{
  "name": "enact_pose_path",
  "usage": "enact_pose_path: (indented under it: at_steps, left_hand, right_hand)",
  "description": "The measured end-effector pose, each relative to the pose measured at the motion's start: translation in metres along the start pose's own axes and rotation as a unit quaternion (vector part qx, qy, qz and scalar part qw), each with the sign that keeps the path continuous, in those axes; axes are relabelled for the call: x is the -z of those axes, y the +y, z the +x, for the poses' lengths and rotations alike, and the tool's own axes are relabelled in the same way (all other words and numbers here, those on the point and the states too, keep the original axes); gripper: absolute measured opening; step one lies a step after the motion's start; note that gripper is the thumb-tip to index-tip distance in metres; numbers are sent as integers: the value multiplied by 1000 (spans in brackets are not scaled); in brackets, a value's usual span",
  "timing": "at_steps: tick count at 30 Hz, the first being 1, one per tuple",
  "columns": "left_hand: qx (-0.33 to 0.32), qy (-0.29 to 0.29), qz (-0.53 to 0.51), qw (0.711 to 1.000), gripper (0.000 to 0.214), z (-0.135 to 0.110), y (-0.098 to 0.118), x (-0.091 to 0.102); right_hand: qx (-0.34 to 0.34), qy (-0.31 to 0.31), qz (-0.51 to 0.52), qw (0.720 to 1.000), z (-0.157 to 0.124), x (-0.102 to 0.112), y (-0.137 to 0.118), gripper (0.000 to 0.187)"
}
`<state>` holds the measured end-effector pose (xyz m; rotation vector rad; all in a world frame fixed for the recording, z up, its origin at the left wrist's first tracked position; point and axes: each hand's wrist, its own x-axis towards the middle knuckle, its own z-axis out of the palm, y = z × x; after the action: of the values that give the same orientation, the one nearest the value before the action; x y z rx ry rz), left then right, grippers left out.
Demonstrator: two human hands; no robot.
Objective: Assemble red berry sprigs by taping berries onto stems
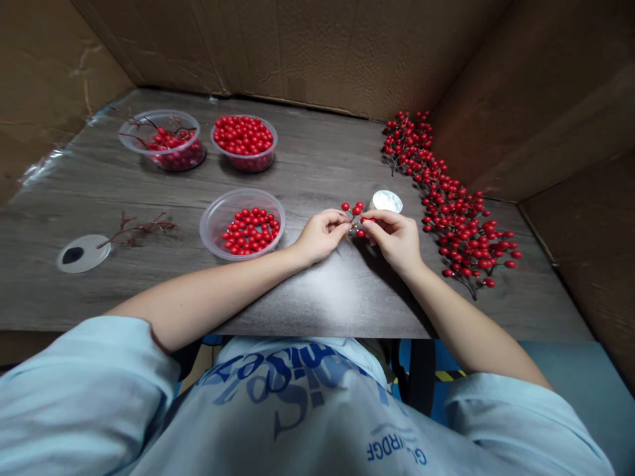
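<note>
Between my hands is a small artificial berry branch with several red berries at its tips. My left hand pinches its stem between thumb and fingers. My right hand is closed on a red berry at the branch's right side, thumb and forefinger pressed together. Just behind my right hand stands a small round container with a white, shiny top. Left of my left hand is a clear plastic bowl part filled with loose red berries.
Farther back are a bowl heaped with berries and a bowl holding berries and twigs. Bare twigs lie by a translucent disc at left. Finished-looking berry branches line the right side. Cardboard walls enclose the table.
</note>
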<state>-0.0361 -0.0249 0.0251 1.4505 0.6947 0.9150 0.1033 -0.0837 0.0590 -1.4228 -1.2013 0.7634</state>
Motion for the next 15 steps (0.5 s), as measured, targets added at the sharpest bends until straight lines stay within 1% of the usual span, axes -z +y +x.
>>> enact_pose_path:
  at_steps: [15]
  left_hand:
    - [-3, 1, -8, 1000, 6, 0, -1, -1]
  right_hand:
    - [9, 2, 3, 1000, 0, 0, 2, 12]
